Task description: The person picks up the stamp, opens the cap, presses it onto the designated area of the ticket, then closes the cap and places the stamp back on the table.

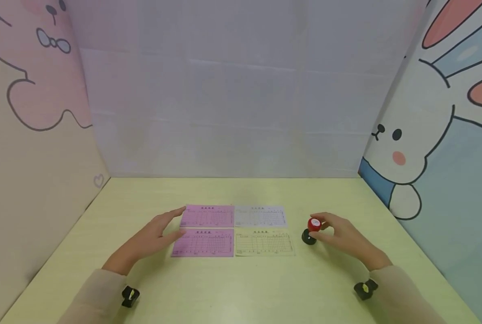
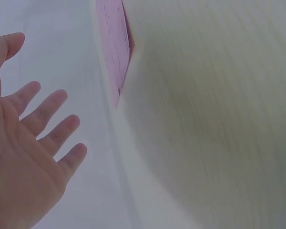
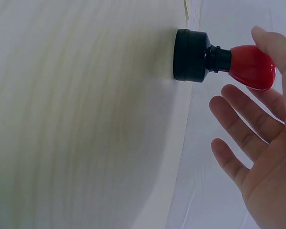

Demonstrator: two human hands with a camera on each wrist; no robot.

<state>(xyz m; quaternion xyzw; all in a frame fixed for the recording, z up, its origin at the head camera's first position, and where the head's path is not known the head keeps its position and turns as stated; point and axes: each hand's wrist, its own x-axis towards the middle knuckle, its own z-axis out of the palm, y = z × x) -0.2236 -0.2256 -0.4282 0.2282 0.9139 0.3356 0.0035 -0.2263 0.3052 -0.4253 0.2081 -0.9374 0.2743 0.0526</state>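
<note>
A stamp (image 1: pixel 308 237) with a round black base and a glossy red knob (image 3: pixel 251 67) stands upright on the table to the right of the paper forms. My right hand (image 1: pixel 342 231) pinches the knob between thumb and index finger, while the other fingers (image 3: pixel 238 126) spread away from it. My left hand (image 1: pixel 151 237), fingers extended and thumb apart, is beside the left edge of two pink forms (image 1: pixel 207 217); it holds nothing. Right of these lie a whitish form (image 1: pixel 260 217) and, in front of it, a pale yellow form (image 1: pixel 264 243).
The pale wood-grain table (image 1: pixel 241 288) runs back to a whitish cloth wall (image 1: pixel 232 112). Printed panels stand on both sides, the right one showing a rabbit (image 1: pixel 415 135). Each sleeve carries a small black device near the wrist.
</note>
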